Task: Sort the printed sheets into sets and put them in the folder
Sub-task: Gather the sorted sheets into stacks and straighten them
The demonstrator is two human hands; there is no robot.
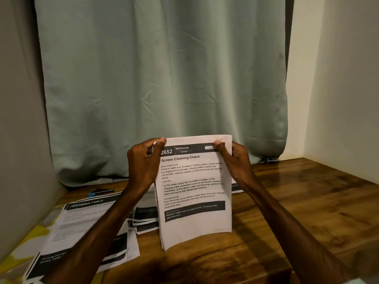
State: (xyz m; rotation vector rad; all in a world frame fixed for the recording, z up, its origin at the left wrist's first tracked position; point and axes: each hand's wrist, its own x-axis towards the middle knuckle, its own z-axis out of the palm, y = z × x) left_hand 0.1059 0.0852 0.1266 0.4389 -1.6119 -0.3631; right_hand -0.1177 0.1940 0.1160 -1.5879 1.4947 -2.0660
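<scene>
A stack of printed sheets (194, 193) stands upright on its bottom edge on the wooden table (297, 201); its top page reads "Screen Cleaning Check". My left hand (143, 158) pinches the stack's top left corner, my right hand (233, 158) pinches the top right corner. More printed sheets lie flat on the left: a pile headed "Dressing Table" (82, 222) and a smaller fanned pile (145, 218) behind my left forearm. No folder is in view.
A small dark object with a blue end (100, 192) lies at the table's back left. A yellow patterned cloth (30, 238) shows under the left pile. A grey-green curtain (164, 78) hangs behind, walls close both sides. Another sheet (236, 187) peeks out behind my right wrist.
</scene>
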